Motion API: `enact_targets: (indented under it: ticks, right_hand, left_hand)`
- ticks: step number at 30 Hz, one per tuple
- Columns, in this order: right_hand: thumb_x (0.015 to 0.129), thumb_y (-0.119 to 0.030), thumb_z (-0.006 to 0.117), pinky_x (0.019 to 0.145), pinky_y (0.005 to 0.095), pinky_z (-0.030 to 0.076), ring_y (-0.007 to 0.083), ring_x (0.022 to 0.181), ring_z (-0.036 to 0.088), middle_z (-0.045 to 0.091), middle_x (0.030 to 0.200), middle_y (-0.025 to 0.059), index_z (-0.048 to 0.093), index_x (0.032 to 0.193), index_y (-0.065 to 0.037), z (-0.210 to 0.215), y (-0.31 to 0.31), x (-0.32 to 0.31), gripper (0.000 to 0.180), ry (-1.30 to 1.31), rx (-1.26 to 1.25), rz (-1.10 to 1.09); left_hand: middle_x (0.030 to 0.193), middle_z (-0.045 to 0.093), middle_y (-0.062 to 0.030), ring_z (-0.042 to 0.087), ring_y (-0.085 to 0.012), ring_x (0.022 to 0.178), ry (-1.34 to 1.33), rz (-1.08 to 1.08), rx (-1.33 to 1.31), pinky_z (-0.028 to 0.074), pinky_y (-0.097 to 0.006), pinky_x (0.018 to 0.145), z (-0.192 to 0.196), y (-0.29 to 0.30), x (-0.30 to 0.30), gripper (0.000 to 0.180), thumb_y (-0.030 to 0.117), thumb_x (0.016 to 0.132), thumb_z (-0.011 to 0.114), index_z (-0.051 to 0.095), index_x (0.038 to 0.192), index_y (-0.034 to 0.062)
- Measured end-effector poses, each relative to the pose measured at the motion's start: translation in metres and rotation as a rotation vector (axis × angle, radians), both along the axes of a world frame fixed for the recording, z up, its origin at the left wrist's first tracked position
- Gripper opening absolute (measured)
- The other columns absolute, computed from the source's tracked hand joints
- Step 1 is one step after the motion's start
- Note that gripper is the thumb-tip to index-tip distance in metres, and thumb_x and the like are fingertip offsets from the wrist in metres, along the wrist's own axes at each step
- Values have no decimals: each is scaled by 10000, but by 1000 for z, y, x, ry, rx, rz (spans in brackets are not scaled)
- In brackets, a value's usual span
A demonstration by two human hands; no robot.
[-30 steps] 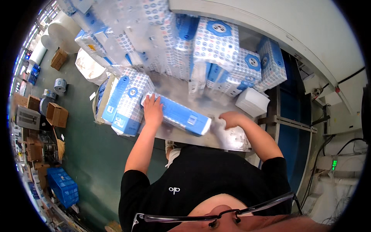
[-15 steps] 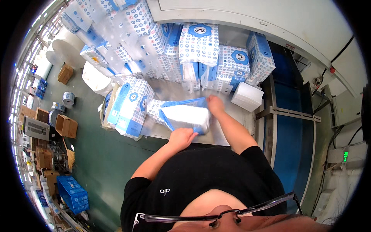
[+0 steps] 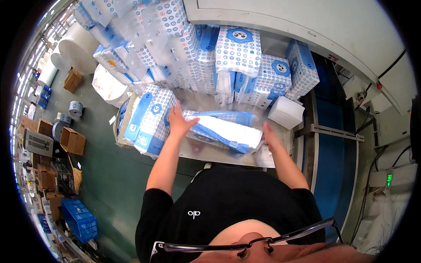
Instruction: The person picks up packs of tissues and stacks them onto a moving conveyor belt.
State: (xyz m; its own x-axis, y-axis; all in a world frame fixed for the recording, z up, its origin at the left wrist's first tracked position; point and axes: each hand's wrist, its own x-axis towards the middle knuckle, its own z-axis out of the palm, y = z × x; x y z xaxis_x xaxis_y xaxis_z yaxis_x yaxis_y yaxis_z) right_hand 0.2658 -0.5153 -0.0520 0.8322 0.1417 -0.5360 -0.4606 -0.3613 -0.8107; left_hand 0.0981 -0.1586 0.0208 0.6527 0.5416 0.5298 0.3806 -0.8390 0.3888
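Observation:
On the metal worktop [image 3: 197, 152] a long pack of white tissue [image 3: 232, 131] lies in a printed blue and white plastic bag [image 3: 210, 136], its white side partly uncovered. My left hand [image 3: 179, 122] is at the left end of this pack, fingers and thumb spread, the thumb over the film. At the right end is my right hand [image 3: 272, 136], slightly blurred, its fingers stretched out beside the white tissue and loose clear film. Whether those fingertips touch the pack is unclear.
Filled printed packs [image 3: 153, 116] stand left of my left hand. Beyond the worktop, more packs [image 3: 238, 50] are piled under a white machine housing [image 3: 272, 13]. A bare white tissue stack [image 3: 286, 112] sits at the right, near a blue conveyor [image 3: 331, 175]. Cardboard boxes [image 3: 73, 141] are on the green floor.
My left hand has moved from the pack's near edge to its left end and spread its fingers. My right hand has moved right and nearer to me. The bag now covers more of the tissue.

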Motion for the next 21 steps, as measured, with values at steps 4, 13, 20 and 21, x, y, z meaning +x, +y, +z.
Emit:
enact_targets:
  ticks: [4, 13, 20, 21]
  right_hand:
    - [943, -422, 475, 497, 317, 485, 152, 556, 564, 623, 771, 44, 604, 1001, -113, 0, -27, -46, 340, 594, 286, 88]
    - [929, -187, 479, 575, 419, 492, 300, 652, 619, 639, 803, 169, 451, 1261, -55, -28, -63, -64, 358, -129, -69, 240]
    - [870, -255, 574, 782, 461, 509, 384, 905, 644, 659, 1019, 224, 470, 1273, -38, -79, -66, -34, 469, -645, -560, 475]
    - [883, -320, 593, 821, 393, 516, 293, 950, 645, 643, 1118, 195, 550, 1225, -43, -18, -41, -30, 443, -330, -330, 289]
  left_hand:
    - [1086, 638, -215, 592, -386, 1043, 296, -46, -581, 441, -442, 905, -58, 44, 0, 449, 380, 871, 637, 608, 1107, -2]
    - [857, 606, -220, 607, -376, 849, 231, -32, -784, 470, -459, 750, -108, 15, -57, 276, 269, 929, 532, 608, 868, 11]
    - [970, 624, -184, 605, -352, 952, 621, 83, -492, 479, -431, 793, -85, -4, -59, 266, 257, 894, 559, 561, 1011, 19]
    - [991, 626, -184, 606, -335, 964, 527, 85, -676, 477, -415, 805, -100, 11, -60, 292, 273, 898, 560, 552, 1041, 18]
